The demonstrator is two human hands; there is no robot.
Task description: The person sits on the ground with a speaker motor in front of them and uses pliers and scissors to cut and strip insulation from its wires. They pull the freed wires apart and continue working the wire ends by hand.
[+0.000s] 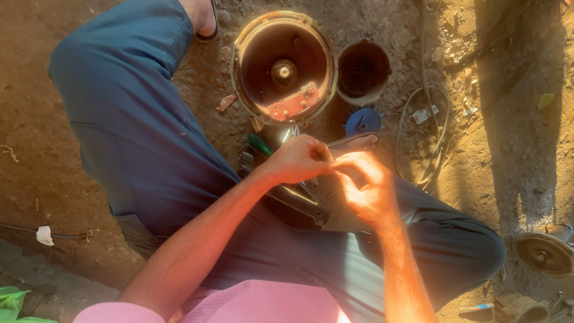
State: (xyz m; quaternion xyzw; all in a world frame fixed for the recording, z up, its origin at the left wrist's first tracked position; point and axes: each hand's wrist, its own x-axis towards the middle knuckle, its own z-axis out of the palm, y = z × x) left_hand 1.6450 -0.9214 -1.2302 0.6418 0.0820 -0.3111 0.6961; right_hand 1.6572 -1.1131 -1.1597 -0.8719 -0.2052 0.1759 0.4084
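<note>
The left hand and the right hand meet above the person's lap, fingertips touching. Both are curled tight around something very small at the point where they meet; strong sunlight washes out that spot, and the fingers cover whatever is pinched there, so I cannot tell what it is, nor whether each grip is truly closed on it.

Under the hands a dark metal bar lies across the trousers, mostly hidden by the left wrist. Just above the left hand, a green-handled screwdriver lies on the ground, its tip out of sight, with some shiny metal tools beside it, only partly visible.

Farther out on the dirt ground sits a round rusty housing with a red plate on its lower inside edge and a hub at its centre. Just beside it to the right stands a smaller dark cylinder, its inside too shadowed to make out. A blue plastic fan lies below that, half covered by a sandal. A cable loops nearby. A round metal part is cut off at the right edge.
</note>
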